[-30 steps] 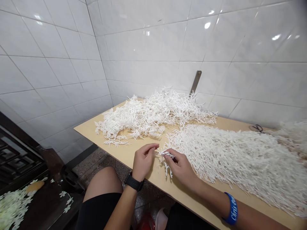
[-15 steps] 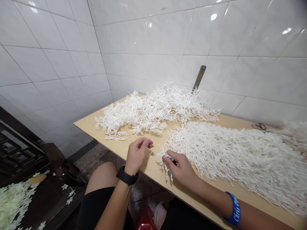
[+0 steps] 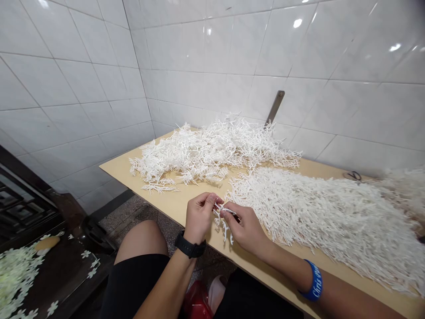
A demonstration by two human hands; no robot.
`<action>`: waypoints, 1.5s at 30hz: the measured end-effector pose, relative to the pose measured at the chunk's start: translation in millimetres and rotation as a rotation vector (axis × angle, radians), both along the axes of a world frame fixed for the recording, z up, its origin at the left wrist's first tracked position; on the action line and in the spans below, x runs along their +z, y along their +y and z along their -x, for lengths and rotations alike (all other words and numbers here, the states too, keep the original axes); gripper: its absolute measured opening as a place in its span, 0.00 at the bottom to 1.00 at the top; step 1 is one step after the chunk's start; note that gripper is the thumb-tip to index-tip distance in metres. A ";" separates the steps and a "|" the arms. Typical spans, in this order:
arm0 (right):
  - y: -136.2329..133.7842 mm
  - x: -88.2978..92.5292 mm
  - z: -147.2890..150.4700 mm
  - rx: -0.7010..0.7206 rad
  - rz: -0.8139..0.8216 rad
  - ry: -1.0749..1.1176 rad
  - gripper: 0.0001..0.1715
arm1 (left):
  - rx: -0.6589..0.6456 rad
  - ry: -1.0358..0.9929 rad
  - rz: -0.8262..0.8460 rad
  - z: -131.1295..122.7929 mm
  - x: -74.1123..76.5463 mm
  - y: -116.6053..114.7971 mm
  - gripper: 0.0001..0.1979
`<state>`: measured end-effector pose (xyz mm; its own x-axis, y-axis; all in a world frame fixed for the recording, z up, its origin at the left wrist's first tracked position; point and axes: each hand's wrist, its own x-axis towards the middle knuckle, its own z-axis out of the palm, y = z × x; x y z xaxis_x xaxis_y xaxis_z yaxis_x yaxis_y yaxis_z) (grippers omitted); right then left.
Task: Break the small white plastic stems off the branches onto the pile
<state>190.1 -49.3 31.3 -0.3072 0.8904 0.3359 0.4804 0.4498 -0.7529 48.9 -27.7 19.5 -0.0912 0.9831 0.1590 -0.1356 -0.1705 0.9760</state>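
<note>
White branched plastic pieces (image 3: 225, 230) hang from the fingers of my right hand (image 3: 244, 226), which is closed on them above the table's front edge. My left hand (image 3: 200, 217), wearing a black watch, meets it from the left, its thumb and fingers pinched at the upper tips of the same pieces. Behind my hands a loose, tangled heap of white branched pieces (image 3: 206, 150) lies on the tan table (image 3: 129, 181). A denser, flatter pile of thin white pieces (image 3: 315, 208) spreads over the right side.
A metal bar (image 3: 275, 107) stands against the tiled wall behind the heap. A dark looped object (image 3: 352, 176) lies near the wall at the right. At the lower left, pale flower pieces (image 3: 13, 279) rest on a dark wooden seat. Something red (image 3: 198, 301) is below the table.
My left hand has moved right and now touches the pieces in my right hand. My right hand has shifted slightly left and up with them. The view has moved a little.
</note>
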 end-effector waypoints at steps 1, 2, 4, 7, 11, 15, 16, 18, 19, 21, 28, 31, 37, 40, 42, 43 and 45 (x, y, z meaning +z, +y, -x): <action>0.3 -0.1 -0.1 -0.005 -0.002 -0.001 0.17 | 0.006 -0.067 0.029 -2.1 -0.6 0.8 0.14; 0.4 -0.3 -0.4 -0.009 -0.004 -0.002 0.17 | 0.008 -0.131 0.059 -4.3 -1.1 1.4 0.15; -0.2 -0.4 -0.8 -0.018 -0.015 -0.013 0.17 | 0.008 -0.229 0.107 -8.2 -1.5 1.9 0.15; -2.1 0.9 -0.6 -0.030 -0.051 -0.027 0.18 | 0.023 -0.280 0.128 -12.5 -2.0 1.4 0.17; -4.5 2.4 -0.4 -0.038 -0.106 -0.043 0.18 | 0.061 -0.299 0.131 -17.7 -6.2 2.7 0.17; -5.8 -2.0 -5.2 -0.016 -0.212 -0.157 0.17 | 0.082 -0.281 0.128 -23.5 -10.1 4.9 0.15; -6.0 -3.3 -7.0 -0.006 -0.241 -0.185 0.16 | 0.079 -0.272 0.123 -24.7 -9.7 4.3 0.15; -6.3 -4.5 -10.2 0.015 -0.298 -0.224 0.14 | 0.072 -0.255 0.111 -26.5 -7.0 1.2 0.14; -6.8 -4.0 -11.3 0.026 -0.324 -0.240 0.13 | 0.073 -0.247 0.103 -26.9 -4.8 -1.2 0.14; -9.5 -0.8 -12.0 0.051 -0.401 -0.266 0.11 | 0.081 -0.228 0.068 -25.4 0.4 -5.7 0.13; -33.2 2.9 -2.1 0.246 -0.660 -0.219 0.13 | 0.361 -0.290 -0.030 25.6 17.0 5.6 0.12; -28.5 -8.7 0.6 0.166 -0.480 -0.097 0.13 | 0.312 -0.171 -0.083 38.6 16.3 8.0 0.12; -7.5 -20.5 -4.5 -0.103 0.003 0.103 0.15 | 0.105 0.102 -0.021 11.1 -4.7 3.9 0.07; -5.1 -18.6 -6.0 -0.147 0.097 0.160 0.15 | 0.003 0.125 -0.066 5.6 -13.3 5.5 0.09; -4.3 -18.0 -5.2 -0.163 0.135 0.193 0.15 | -0.066 0.190 -0.140 7.6 -14.3 5.1 0.12; -3.8 -18.2 -4.6 -0.164 0.151 0.207 0.15 | -0.093 0.224 -0.174 9.3 -13.4 4.3 0.13; -2.8 -20.1 -3.8 -0.163 0.165 0.218 0.15 | -0.144 0.271 -0.211 12.1 -10.4 2.3 0.14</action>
